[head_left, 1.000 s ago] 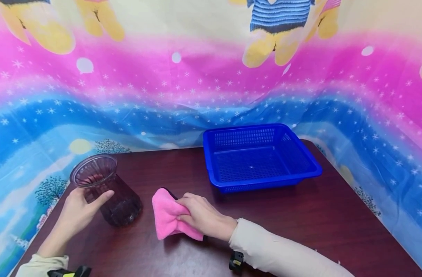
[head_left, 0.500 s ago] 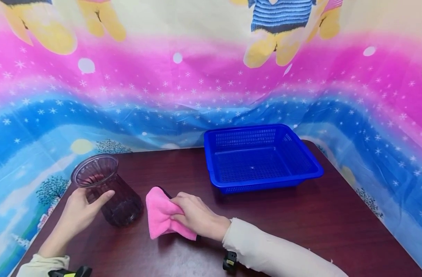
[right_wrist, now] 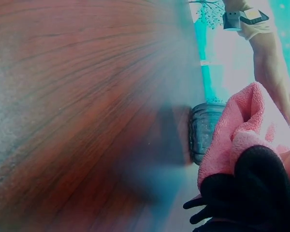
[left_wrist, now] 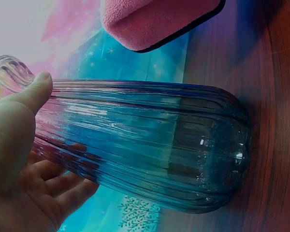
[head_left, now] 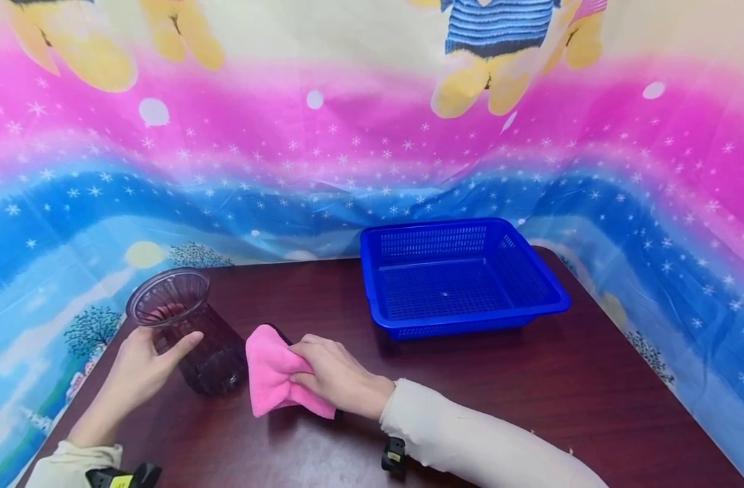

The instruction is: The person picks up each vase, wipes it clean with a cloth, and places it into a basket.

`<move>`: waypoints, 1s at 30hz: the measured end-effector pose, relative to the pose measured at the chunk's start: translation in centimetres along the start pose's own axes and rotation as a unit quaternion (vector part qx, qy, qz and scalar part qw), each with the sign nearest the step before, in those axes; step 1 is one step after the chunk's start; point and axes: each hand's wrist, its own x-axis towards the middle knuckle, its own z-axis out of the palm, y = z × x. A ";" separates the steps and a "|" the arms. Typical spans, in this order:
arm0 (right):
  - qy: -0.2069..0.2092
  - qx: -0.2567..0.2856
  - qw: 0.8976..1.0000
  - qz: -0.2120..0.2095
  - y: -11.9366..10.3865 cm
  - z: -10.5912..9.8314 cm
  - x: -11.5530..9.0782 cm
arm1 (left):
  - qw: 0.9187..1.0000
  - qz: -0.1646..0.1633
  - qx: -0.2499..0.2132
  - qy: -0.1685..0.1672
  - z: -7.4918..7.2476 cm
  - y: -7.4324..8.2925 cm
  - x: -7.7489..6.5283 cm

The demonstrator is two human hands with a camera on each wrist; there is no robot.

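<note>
A ribbed, see-through purple glass vase [head_left: 209, 346] with a flared rim stands on the left of the table. My left hand [head_left: 141, 369] grips it just below the rim; in the left wrist view the thumb [left_wrist: 40, 89] lies on one side of the vase [left_wrist: 150, 145] and the other fingers reach round behind. My right hand [head_left: 338, 373] pinches a bunched pink cloth [head_left: 277, 373] with a black edge, held over the table close to the vase's right side. In the right wrist view the cloth [right_wrist: 246, 125] overlaps part of the vase [right_wrist: 201, 133], and its dark side faces the camera.
A blue plastic basket [head_left: 466, 320] with perforated walls stands at the back right of the dark wooden table [head_left: 530, 400]. A printed cloth backdrop [head_left: 347, 135] hangs along the table's back and sides.
My right hand has moved left with the pink cloth, bringing it from a gap away up to the vase's side. The left hand keeps its grip on the vase, almost unmoved.
</note>
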 end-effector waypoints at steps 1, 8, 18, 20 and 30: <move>0.000 0.000 1.000 0.000 0.0 0.0 0.1 | 1.000 0.003 0.000 0.001 0.0 0.0 0.0; 0.000 -0.008 1.000 -0.003 -0.3 0.2 1.0 | 1.000 0.010 0.000 0.006 0.0 0.2 0.1; 0.004 -0.018 1.000 0.001 -0.7 0.5 2.0 | 1.000 0.006 0.005 -0.001 0.0 0.1 0.1; 0.005 -0.021 1.000 0.000 -0.8 0.6 2.2 | 1.000 0.007 0.007 0.000 0.0 0.1 0.1; 0.019 -0.031 0.999 -0.009 -1.8 0.6 3.4 | 1.000 0.003 0.011 0.002 -0.1 0.2 -0.1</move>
